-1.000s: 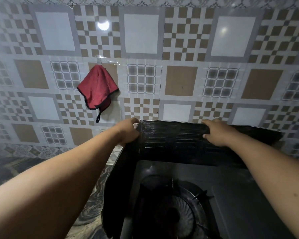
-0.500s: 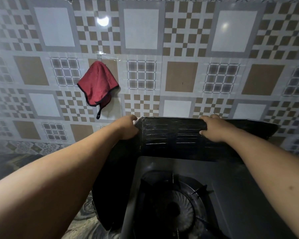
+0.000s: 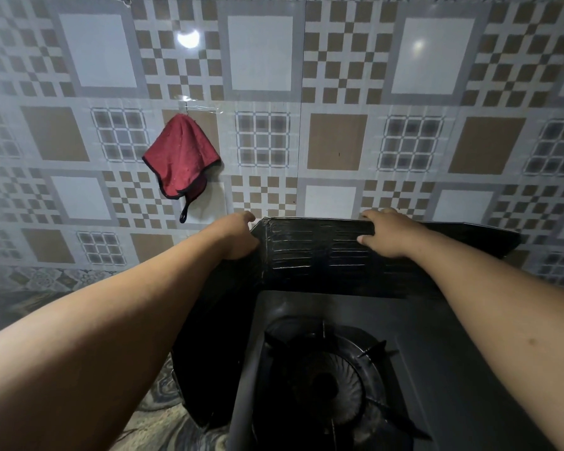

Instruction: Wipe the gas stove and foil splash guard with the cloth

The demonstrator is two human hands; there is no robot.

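Note:
A dark, folded foil splash guard (image 3: 310, 255) stands around the back and left side of the black gas stove (image 3: 437, 359). My left hand (image 3: 238, 236) grips its top edge at the back left fold. My right hand (image 3: 388, 232) holds the top edge of the back panel, fingers curled over it. The stove's burner (image 3: 326, 385) with its pan support lies below, in shadow. A red cloth (image 3: 181, 157) with dark trim hangs from a hook on the tiled wall, up and left of my left hand, apart from both hands.
The patterned tiled wall (image 3: 336, 141) rises right behind the guard. A marbled countertop (image 3: 163, 424) shows left of the stove, below my left forearm.
The guard's left panel has swung outward to the left and its top edge sits a little higher in view. Both hands keep their grip on the top edge.

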